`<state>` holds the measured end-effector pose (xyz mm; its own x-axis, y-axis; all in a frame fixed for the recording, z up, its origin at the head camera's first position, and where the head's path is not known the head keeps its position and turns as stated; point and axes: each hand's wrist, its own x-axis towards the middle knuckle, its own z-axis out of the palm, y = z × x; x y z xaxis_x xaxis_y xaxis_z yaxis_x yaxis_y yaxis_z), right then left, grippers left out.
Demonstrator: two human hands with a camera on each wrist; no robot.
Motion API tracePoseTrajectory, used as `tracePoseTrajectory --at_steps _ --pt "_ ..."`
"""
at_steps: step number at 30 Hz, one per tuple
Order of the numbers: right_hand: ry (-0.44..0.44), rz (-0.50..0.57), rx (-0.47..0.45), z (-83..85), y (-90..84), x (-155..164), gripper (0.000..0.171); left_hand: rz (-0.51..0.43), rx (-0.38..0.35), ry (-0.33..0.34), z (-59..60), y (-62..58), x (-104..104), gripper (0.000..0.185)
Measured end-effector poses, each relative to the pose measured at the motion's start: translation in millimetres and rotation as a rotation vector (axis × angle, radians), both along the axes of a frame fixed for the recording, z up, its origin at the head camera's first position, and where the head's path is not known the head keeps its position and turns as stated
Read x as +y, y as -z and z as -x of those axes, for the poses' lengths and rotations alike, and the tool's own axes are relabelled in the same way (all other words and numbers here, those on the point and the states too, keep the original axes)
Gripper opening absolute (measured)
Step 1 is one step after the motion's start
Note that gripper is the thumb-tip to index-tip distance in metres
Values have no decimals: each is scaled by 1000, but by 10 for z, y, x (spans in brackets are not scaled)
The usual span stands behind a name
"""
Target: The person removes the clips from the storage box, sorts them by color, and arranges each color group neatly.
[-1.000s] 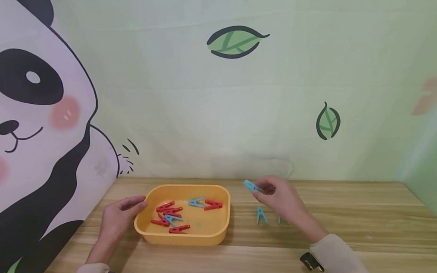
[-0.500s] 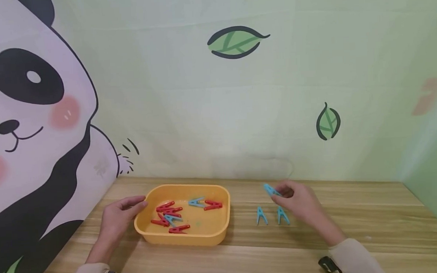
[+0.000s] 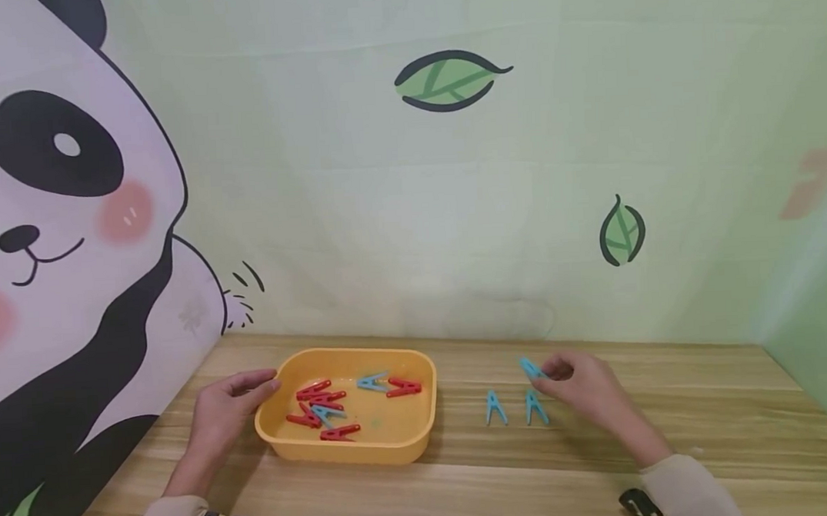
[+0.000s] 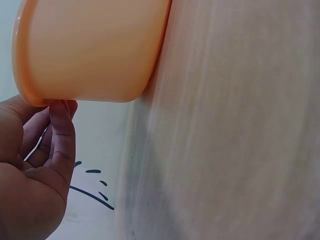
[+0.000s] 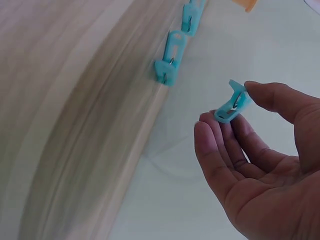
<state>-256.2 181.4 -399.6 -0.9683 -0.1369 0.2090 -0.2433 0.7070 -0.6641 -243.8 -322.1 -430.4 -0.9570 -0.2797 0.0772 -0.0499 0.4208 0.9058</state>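
Observation:
A yellow plastic basin [image 3: 346,452] stands on the wooden table. My left hand [image 3: 226,411] grips its left rim between thumb and fingers, as the left wrist view of the basin wall [image 4: 90,50] confirms. Several red clothespins [image 3: 339,433] lie inside, along with two blue ones, including a blue clothespin [image 3: 373,382] near the back. To the right, my right hand [image 3: 589,393] pinches another blue clothespin [image 5: 233,104] between thumb and fingertips, above the tabletop. Just left of that hand, two blue clothespins rest side by side: a left one [image 3: 495,408] and a right one [image 3: 535,408].
The wooden table [image 3: 465,494] extends in front of the basin and to the right of the hands. Behind it rises a pale green wall cloth [image 3: 481,224] printed with a panda and leaves. Dark devices are strapped at both wrists.
My right hand has moved right and slightly down with the blue clothespin, uncovering the second blue clothespin on the table. My left hand and the basin have stayed put.

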Motion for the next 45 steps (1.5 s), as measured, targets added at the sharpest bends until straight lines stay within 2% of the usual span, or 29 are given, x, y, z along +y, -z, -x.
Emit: tracePoseTrajectory --at_steps 8,21,34,45 --pt "2 -60 4 23 86 131 19 0 -7 -2 12 18 18 44" --pt "15 -104 -114 46 130 263 20 -11 -25 0 28 19 32 45" --pt "40 -143 -193 46 142 371 23 0 -33 2 14 1 22 47" --pt "23 -122 -252 14 170 370 20 -10 -25 -15 9 11 -6 47"
